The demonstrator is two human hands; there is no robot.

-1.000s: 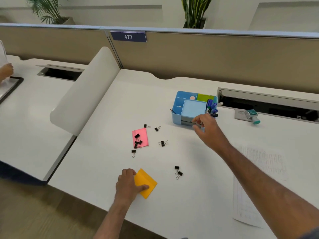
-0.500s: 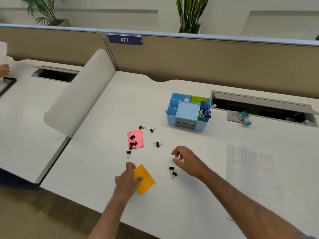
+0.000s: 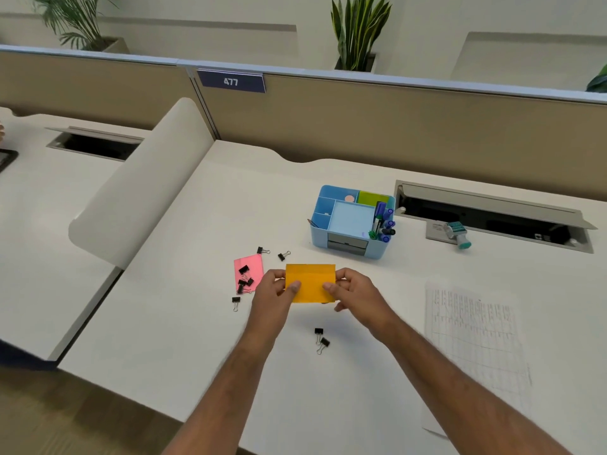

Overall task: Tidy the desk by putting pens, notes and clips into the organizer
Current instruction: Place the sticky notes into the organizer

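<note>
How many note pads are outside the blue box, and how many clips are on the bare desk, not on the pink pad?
Orange note pad: 1
Pink note pad: 1
Clips on the desk: 5
Total: 7

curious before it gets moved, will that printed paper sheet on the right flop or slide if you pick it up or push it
The printed sheet is likely floppy: it looks like one thin page lying flat. Probably very light, so a push should slide it across the smooth desk. Its near corner overhangs the desk edge, so it could slip off.

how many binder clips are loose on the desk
About 8: three or so on the pink note, two behind it, one in front, two near the front edge. Hands may hide more.
</note>
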